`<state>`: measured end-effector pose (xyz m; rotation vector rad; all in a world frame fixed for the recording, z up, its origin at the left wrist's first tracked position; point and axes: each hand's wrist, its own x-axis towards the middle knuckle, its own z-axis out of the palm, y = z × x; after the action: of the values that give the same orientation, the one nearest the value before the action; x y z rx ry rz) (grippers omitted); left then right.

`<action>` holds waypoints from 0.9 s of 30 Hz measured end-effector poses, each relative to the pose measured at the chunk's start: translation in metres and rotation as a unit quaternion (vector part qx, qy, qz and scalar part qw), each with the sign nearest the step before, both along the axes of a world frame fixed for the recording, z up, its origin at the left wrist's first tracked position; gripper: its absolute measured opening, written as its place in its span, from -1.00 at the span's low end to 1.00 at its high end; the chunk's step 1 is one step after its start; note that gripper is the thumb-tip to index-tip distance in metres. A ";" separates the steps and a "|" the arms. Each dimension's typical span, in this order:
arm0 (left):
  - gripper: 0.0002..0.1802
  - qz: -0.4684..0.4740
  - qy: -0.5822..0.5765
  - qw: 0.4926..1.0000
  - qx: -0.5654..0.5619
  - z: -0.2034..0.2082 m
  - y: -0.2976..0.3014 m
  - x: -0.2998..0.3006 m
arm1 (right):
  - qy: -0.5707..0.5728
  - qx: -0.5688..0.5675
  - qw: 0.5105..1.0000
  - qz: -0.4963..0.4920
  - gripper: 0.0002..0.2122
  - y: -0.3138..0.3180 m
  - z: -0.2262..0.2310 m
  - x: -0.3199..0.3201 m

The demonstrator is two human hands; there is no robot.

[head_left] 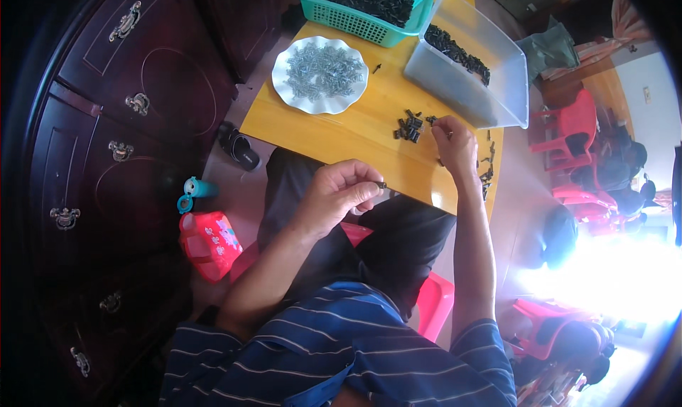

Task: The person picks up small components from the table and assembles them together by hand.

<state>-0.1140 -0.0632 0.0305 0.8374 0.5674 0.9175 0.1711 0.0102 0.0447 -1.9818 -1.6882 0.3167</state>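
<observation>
My left hand (344,192) is closed in a pinch over my lap, by the table's near edge. Between its thumb and forefinger sits a small black part (382,185). My right hand (456,144) reaches over the table with its fingers pinched together, beside a small pile of black parts (408,126); what its fingertips hold, if anything, is too small to tell. To the left of the pile, a white scalloped plate (279,87) holds many small clear or silvery pieces (323,69). A single black part (376,68) lies just right of the plate.
Behind the plate stands a green basket (355,28) full of black parts. A translucent bin (455,87) with more black parts is at the back right. Loose black parts (487,172) line the table's right edge. Dark wooden cabinets (142,73) rise at the left, near a red bag (212,245).
</observation>
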 end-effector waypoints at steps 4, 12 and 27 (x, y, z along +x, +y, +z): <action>-0.91 0.007 0.002 1.000 -0.010 -0.001 0.001 0.000 | -0.015 0.028 0.999 0.016 -0.84 0.007 -0.009 0.001; -0.90 0.006 0.000 1.000 -0.016 -0.002 0.001 0.001 | -0.042 0.022 0.999 0.022 -0.79 0.029 -0.007 -0.009; -0.90 0.010 -0.009 1.000 -0.015 -0.001 0.002 -0.001 | -0.065 0.038 0.995 0.065 -0.88 0.044 -0.014 -0.010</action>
<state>-0.1150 -0.0613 0.0293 0.7974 0.5739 0.9318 0.1612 0.0538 0.0305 -1.8778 -1.8880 0.1695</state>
